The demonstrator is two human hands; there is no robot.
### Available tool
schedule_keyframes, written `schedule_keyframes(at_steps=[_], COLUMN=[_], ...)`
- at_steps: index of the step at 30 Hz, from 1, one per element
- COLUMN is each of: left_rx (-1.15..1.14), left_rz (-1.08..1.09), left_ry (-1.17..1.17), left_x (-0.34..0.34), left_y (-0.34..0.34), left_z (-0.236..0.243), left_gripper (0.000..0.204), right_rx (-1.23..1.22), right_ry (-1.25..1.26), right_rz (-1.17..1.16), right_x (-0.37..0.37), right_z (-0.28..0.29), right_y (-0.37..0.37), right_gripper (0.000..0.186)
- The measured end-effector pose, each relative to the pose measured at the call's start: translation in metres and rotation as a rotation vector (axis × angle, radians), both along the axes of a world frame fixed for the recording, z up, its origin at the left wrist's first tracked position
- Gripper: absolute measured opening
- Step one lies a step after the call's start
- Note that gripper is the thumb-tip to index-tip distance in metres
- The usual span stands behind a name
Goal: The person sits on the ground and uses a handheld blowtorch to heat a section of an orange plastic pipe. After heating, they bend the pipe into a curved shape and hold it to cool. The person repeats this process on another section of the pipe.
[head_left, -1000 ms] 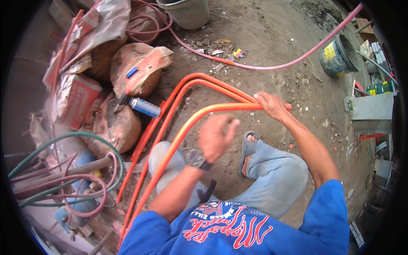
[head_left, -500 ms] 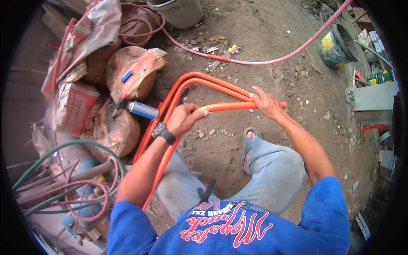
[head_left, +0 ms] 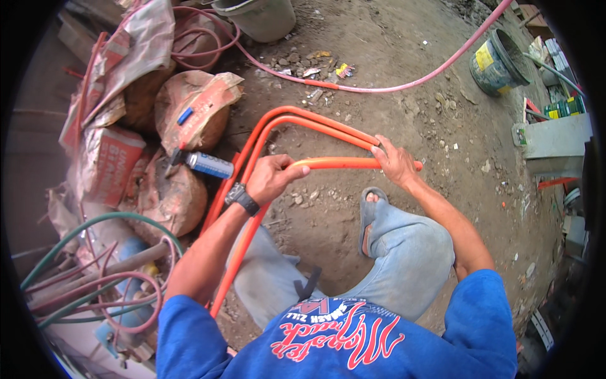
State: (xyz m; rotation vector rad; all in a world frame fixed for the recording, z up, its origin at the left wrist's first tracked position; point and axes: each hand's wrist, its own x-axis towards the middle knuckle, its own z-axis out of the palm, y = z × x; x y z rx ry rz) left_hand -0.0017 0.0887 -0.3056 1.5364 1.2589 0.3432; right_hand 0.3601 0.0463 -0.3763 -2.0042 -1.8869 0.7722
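Note:
Several bent orange pipes stretch across the middle of the view. My left hand (head_left: 273, 178) is wrapped round the bend of the nearest orange pipe (head_left: 338, 163), its thumb lying along the top. One end of that pipe runs back under my left forearm toward my lap. My right hand (head_left: 396, 163) grips the pipes near their right ends, where a pair of bent orange pipes (head_left: 315, 127) meets the nearest one. A short tip sticks out past that hand. The pair's bends lie beyond my left hand, and their other legs go down to the left.
Dirty filled sacks (head_left: 193, 107) are piled at the left, with a spray can (head_left: 209, 165) and a blue marker-like piece (head_left: 185, 115) on them. Tangled hoses (head_left: 136, 268) lie lower left. A pink hose (head_left: 404, 86) crosses the dirt; buckets (head_left: 499, 63) stand at the far side.
My right hand and the ends of the pipes have dropped slightly toward me; the gap between the nearest pipe and the pair looks a little wider. My left hand keeps its hold.

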Motion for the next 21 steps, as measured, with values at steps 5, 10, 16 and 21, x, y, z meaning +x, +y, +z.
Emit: schedule_keyframes(at_steps=[5, 10, 16, 21], left_rx=[-0.001, -0.038, -0.062, -0.077], left_rz=[0.003, 0.006, -0.008, -0.061], left_ry=[-0.010, -0.009, 0.006, 0.041], left_x=[0.000, 0.002, -0.001, -0.006], left_y=[0.000, 0.001, 0.003, 0.007], left_z=[0.005, 0.007, 0.006, 0.004], left_gripper=[0.047, 0.046, 0.047, 0.050], right_rx=[-0.019, -0.006, -0.034, -0.108], right_ry=[0.012, 0.027, 0.054, 0.056], right_rz=[-0.009, -0.015, -0.021, -0.025], right_x=[-0.003, 0.000, 0.000, -0.005], right_z=[-0.003, -0.013, -0.010, 0.005], right_y=[-0.003, -0.007, -0.007, -0.006], right_gripper=[0.070, 0.070, 0.069, 0.070])
